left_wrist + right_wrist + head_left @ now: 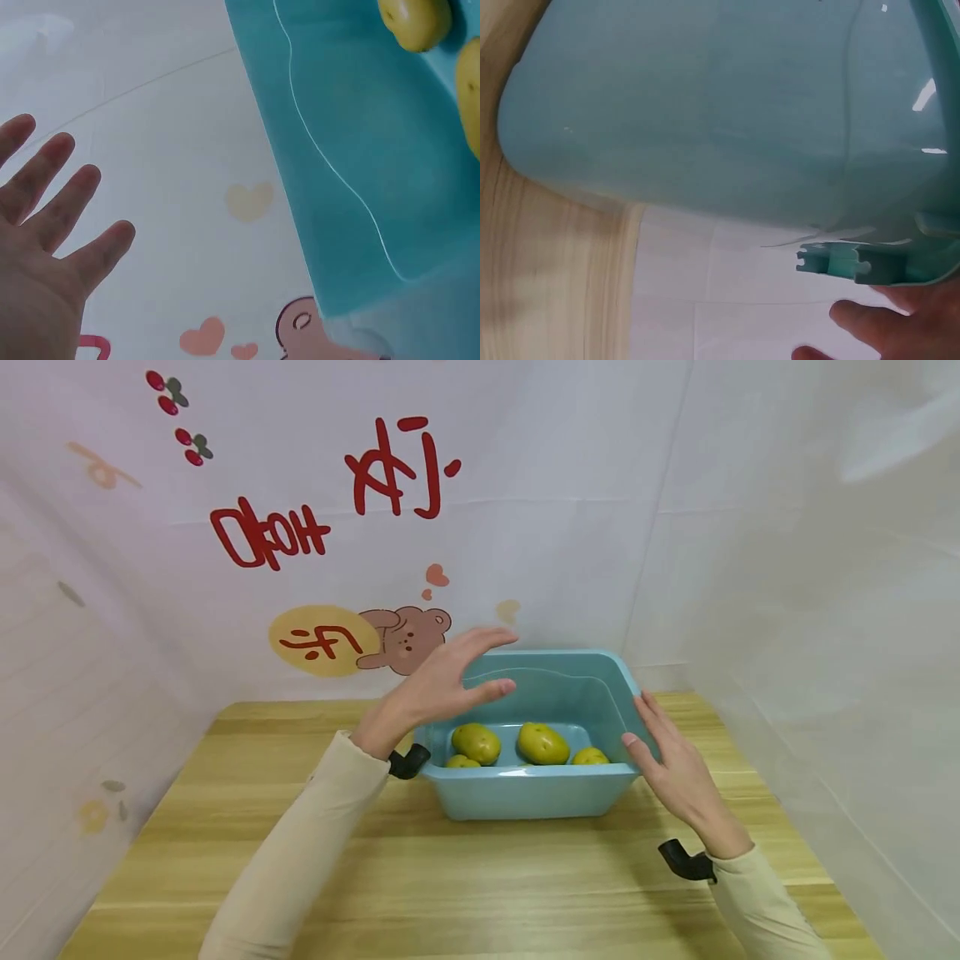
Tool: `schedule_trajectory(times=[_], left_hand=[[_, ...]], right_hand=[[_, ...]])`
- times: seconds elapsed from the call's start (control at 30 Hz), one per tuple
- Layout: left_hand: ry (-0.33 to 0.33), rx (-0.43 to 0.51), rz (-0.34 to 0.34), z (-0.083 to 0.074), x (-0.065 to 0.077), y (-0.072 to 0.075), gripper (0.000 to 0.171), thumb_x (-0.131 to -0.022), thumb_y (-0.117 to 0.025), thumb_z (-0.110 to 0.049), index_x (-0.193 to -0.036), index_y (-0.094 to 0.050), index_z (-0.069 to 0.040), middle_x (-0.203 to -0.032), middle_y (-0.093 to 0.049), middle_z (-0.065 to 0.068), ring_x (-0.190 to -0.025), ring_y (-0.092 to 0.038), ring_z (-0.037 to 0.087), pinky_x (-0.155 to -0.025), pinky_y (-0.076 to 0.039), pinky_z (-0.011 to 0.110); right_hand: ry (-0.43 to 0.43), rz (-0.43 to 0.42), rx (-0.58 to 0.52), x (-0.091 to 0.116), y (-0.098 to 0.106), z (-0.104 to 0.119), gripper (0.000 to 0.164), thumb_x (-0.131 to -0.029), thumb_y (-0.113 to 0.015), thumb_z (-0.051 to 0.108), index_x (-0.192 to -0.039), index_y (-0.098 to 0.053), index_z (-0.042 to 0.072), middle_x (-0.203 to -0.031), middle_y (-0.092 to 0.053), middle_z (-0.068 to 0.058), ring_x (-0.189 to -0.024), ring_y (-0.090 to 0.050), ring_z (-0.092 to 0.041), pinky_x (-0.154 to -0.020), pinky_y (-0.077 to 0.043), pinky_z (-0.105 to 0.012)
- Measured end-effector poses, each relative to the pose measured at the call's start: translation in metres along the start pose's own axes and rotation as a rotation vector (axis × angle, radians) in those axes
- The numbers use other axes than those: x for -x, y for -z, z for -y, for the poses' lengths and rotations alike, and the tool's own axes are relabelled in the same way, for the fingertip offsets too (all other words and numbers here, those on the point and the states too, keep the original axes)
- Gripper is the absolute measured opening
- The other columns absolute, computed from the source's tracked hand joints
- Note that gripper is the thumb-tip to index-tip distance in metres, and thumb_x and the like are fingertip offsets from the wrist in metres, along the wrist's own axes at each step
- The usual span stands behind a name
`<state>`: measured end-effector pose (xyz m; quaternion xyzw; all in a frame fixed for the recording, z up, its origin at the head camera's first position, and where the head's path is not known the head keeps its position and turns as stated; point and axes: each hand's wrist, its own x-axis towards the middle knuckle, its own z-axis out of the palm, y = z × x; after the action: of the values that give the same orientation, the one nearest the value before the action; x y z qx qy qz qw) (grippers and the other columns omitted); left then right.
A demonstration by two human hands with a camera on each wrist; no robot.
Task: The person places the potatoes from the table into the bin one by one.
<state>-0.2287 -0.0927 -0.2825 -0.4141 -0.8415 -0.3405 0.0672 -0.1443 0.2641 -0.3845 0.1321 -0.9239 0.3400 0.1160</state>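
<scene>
A light blue plastic bin stands on the table with several yellow potatoes on its floor; its front wall partly hides some of them. My left hand hovers over the bin's left side, thumb and fingers spread apart, holding nothing. In the left wrist view, that hand's fingers are extended, away from the bin's wall. At the right rim is my right hand, its thumb over the rim and its fingers fairly straight along the outer side. The right wrist view shows its fingertips just beyond the rim, not curled under it.
The wooden tabletop extends in front of the bin and to both sides. Behind it hangs a white sheet printed with a bear and red lettering. More white sheeting encloses the left and right sides. A black wrist mount sits on each forearm.
</scene>
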Motion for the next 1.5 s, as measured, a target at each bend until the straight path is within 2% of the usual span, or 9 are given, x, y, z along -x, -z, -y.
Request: schedule_trajectory(times=[0.17,0.4,0.6,0.93,1.13,1.27,1.37,1.5], left_hand=[[-0.020,-0.022,-0.015,-0.006,0.014,0.003,0.066,-0.100,-0.066,-0.046,-0.156,-0.047,-0.018,-0.159,-0.045,0.000,-0.145,-0.043,0.020,-0.117,-0.037,0.050],[0.004,-0.036,-0.054,-0.010,0.037,0.014,0.070,-0.099,-0.063,-0.054,-0.157,-0.046,-0.020,-0.160,-0.043,-0.001,-0.147,-0.041,0.022,-0.116,-0.034,0.058],[0.011,-0.097,-0.091,-0.012,0.058,0.021,0.070,-0.096,-0.072,-0.040,-0.156,-0.047,-0.013,-0.161,-0.043,0.004,-0.149,-0.037,0.024,-0.119,-0.032,0.055],[0.075,-0.288,-0.131,-0.001,0.102,0.010,0.076,-0.096,-0.071,-0.046,-0.155,-0.045,-0.005,-0.160,-0.042,0.011,-0.149,-0.037,0.032,-0.121,-0.029,0.053],[0.129,-0.353,-0.149,0.009,0.125,0.007,0.078,-0.098,-0.065,-0.052,-0.157,-0.042,-0.006,-0.162,-0.039,0.013,-0.149,-0.036,0.033,-0.120,-0.026,0.061],[0.158,-0.390,-0.137,0.014,0.141,0.004,0.078,-0.100,-0.062,-0.054,-0.157,-0.041,-0.005,-0.162,-0.038,0.015,-0.148,-0.037,0.035,-0.117,-0.029,0.064],[0.192,-0.400,-0.109,0.018,0.152,0.001,0.077,-0.100,-0.063,-0.051,-0.158,-0.039,-0.006,-0.164,-0.036,0.015,-0.149,-0.034,0.036,-0.117,-0.028,0.066],[0.246,-0.420,-0.068,0.021,0.165,-0.003,0.079,-0.099,-0.065,-0.049,-0.159,-0.038,-0.006,-0.164,-0.034,0.017,-0.150,-0.032,0.037,-0.118,-0.023,0.067]], right_hand=[[0.020,-0.006,-0.053,0.002,0.007,0.000,0.063,-0.110,-0.048,0.032,-0.165,-0.026,0.012,-0.173,-0.014,-0.005,-0.155,-0.016,-0.047,-0.113,-0.018,-0.077],[0.021,-0.010,-0.066,0.007,0.012,0.000,0.062,-0.110,-0.046,0.031,-0.165,-0.025,0.013,-0.173,-0.013,-0.001,-0.155,-0.015,-0.045,-0.113,-0.017,-0.077],[0.025,-0.022,-0.073,0.016,0.014,-0.006,0.061,-0.111,-0.044,0.028,-0.166,-0.022,0.014,-0.173,-0.013,-0.004,-0.155,-0.013,-0.045,-0.116,-0.014,-0.075],[0.032,-0.031,-0.044,0.033,0.012,-0.013,0.065,-0.109,-0.047,0.026,-0.167,-0.018,0.018,-0.173,-0.012,-0.004,-0.157,-0.012,-0.040,-0.119,-0.013,-0.070],[0.024,-0.025,-0.011,0.040,0.013,-0.018,0.068,-0.109,-0.049,0.028,-0.168,-0.016,0.020,-0.173,-0.011,-0.005,-0.157,-0.012,-0.040,-0.119,-0.013,-0.071],[0.010,0.008,-0.006,0.046,0.014,-0.021,0.076,-0.107,-0.054,0.034,-0.168,-0.010,0.024,-0.174,-0.008,-0.005,-0.157,-0.010,-0.042,-0.118,-0.012,-0.073],[-0.012,0.044,0.006,0.049,0.016,-0.024,0.089,-0.102,-0.064,0.039,-0.168,-0.005,0.029,-0.174,-0.005,-0.004,-0.156,-0.010,-0.045,-0.114,-0.014,-0.078],[-0.030,0.085,0.033,0.052,0.015,-0.028,0.105,-0.094,-0.076,0.040,-0.167,-0.001,0.031,-0.174,-0.002,-0.004,-0.155,-0.012,-0.048,-0.108,-0.018,-0.082]])
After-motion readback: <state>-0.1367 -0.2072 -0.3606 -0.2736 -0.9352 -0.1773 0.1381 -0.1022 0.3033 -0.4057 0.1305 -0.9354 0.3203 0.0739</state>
